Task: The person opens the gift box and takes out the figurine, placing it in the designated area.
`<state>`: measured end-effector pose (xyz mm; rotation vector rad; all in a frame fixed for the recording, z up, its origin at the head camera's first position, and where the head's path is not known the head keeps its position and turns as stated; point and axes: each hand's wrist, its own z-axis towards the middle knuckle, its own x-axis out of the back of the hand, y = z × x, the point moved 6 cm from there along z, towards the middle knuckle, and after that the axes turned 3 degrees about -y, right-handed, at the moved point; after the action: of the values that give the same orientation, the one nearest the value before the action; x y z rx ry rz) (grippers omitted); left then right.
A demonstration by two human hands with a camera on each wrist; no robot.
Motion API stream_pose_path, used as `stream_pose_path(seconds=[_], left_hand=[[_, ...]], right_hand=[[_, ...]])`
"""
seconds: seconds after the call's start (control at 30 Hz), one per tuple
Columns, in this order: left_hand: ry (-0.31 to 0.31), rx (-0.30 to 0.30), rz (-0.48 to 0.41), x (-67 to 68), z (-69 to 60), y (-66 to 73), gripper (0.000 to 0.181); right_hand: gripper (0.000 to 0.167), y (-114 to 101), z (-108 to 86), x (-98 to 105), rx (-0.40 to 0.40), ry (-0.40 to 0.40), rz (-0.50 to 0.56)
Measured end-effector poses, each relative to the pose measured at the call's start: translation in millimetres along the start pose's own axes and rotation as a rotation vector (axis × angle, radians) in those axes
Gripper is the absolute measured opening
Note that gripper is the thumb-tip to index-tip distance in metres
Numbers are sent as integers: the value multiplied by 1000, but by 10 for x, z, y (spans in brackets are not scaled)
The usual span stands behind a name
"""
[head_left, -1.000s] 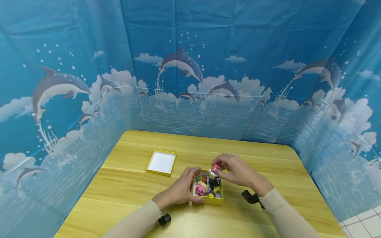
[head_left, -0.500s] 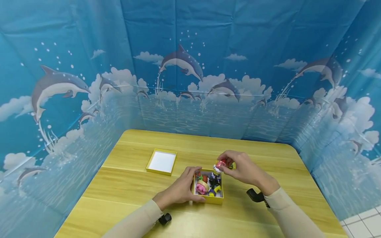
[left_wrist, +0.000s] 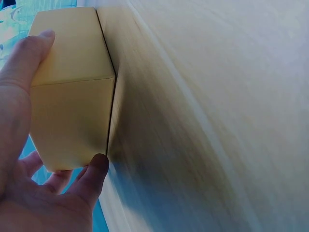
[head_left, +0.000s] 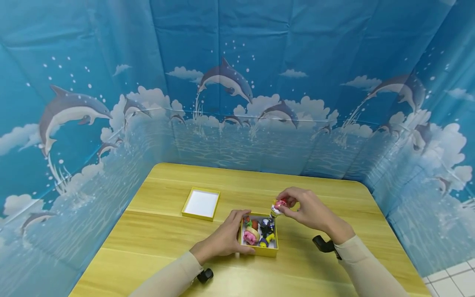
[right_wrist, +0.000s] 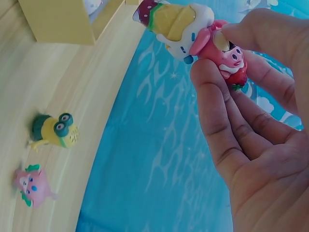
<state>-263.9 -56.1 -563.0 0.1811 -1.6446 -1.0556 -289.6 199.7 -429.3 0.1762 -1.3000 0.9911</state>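
Note:
My left hand (head_left: 222, 238) holds the yellow box (head_left: 266, 251) at its left side, the thumb on the near wall and fingers on the far one. Inside lie several small toy figures, among them a pink one (head_left: 250, 236) and a black one (head_left: 267, 228). Above the box's far right corner, my right hand (head_left: 309, 211) pinches a toy figurine (head_left: 276, 208). The right wrist view shows its white-and-yellow cone-like part (right_wrist: 178, 21) and a pink pig-like head (right_wrist: 219, 50) between thumb and fingers; whether these are one piece or two, I cannot tell.
A yellow lid (head_left: 201, 203) with a white inside lies left of the box on the wooden table (head_left: 156, 231). In the right wrist view, a yellow goggled figure (right_wrist: 55, 130) and a pink figure (right_wrist: 34, 186) stand on the table. A dolphin-print curtain (head_left: 237, 144) surrounds the table.
My right hand has lifted the figurine and moved it to the right, from over the box toward its far right corner. My left hand stays on the box.

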Motion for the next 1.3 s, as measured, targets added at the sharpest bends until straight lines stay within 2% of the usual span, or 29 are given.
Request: stream_pose_path(seconds=[0.63,0.87,1.13,1.3], left_hand=[[-21,17,2,-7,-23,-2,128],[-20,3,13,-2,-20,23,128],[-12,-8,6,8,-15,17,127],[-12,-10,3,-7,-10,11,127]], right_hand=[[23,292,-230,169,-75,7,-1],[27,429,-342,259,-127,21,-29],[26,585,-467,343,-141,56,-57],[26,738,-568,361,-193,47,-59]])
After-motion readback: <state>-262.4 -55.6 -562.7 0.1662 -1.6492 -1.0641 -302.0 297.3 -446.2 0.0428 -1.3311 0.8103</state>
